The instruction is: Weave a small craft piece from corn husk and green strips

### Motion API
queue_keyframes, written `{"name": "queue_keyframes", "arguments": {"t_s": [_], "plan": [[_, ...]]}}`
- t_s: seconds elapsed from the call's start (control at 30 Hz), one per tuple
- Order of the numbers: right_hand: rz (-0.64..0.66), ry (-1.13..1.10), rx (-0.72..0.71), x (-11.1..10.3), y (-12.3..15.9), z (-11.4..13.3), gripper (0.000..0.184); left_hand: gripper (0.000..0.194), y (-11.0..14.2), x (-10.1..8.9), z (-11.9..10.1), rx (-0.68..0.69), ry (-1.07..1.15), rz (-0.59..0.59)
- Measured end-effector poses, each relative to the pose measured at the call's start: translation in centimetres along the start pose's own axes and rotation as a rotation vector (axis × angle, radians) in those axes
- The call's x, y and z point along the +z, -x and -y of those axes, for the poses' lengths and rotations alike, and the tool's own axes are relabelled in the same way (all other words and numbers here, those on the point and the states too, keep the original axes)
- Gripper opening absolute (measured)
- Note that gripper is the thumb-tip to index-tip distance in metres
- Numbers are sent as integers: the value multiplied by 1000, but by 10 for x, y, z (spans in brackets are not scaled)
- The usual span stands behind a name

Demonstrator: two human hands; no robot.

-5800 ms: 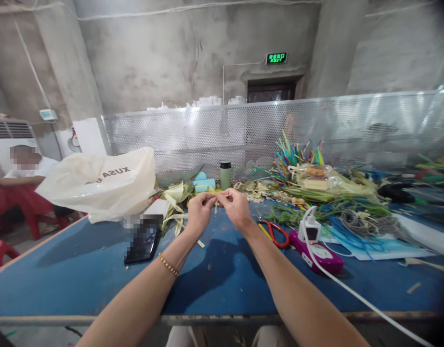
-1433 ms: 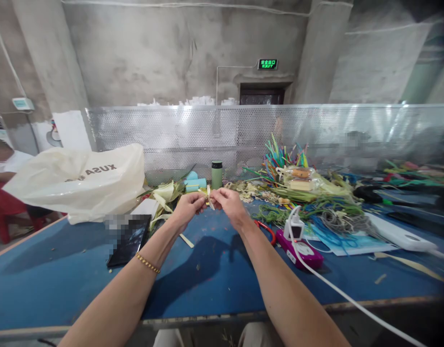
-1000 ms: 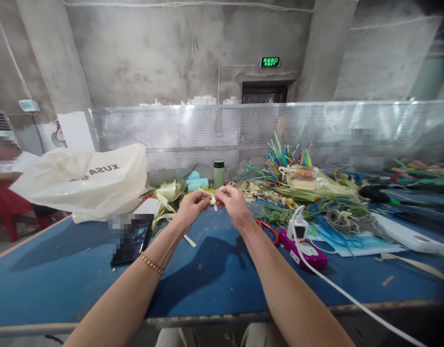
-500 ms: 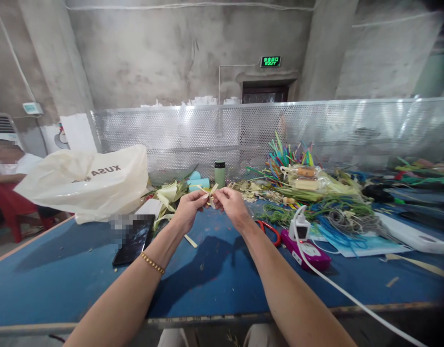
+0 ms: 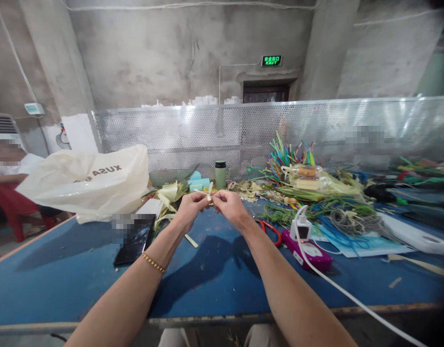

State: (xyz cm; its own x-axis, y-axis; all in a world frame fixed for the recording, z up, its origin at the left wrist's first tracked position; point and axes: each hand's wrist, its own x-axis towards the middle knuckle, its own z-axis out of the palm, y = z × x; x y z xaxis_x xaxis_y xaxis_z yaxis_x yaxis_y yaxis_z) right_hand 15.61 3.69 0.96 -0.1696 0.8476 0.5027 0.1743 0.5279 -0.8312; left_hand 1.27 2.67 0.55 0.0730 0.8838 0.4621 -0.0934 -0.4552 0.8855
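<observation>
This looks like a craft workshop: beyond the hands (image 5: 210, 198) runs a perforated metal screen (image 5: 171, 140), with a bare grey wall (image 5: 146, 53) and a lit exit sign (image 5: 271, 60) behind it. Green cords (image 5: 280, 215) and a bundle of coloured stems (image 5: 285, 156) crowd the blue bench (image 5: 203, 289) to their right.

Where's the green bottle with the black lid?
It's in the head view, near the middle, standing upright behind the right hand, just right of the light-blue rolls.
</observation>
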Motion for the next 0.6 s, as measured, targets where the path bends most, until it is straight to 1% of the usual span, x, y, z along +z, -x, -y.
{"name": "queue_keyframes", "arguments": {"t_s": [0.13,0.23,0.37,0.5,0.6], "plan": [[10,44,-9,1,1,-1,33,25,-1,-1,5,4,41,-20],[52,103,-84,1,3,0,27,26,-1,-2,7,-3,83,-27],[38,232,-184,-1,4,4,24,31,1,-2,6,-27,141,-23],[58,285,-213,-1,5,6,25,30,1,-1,4,-43,164,-38],[57,317,-226,-2,4,5,26,31,-1,-4,4,-18,134,-40]]}}
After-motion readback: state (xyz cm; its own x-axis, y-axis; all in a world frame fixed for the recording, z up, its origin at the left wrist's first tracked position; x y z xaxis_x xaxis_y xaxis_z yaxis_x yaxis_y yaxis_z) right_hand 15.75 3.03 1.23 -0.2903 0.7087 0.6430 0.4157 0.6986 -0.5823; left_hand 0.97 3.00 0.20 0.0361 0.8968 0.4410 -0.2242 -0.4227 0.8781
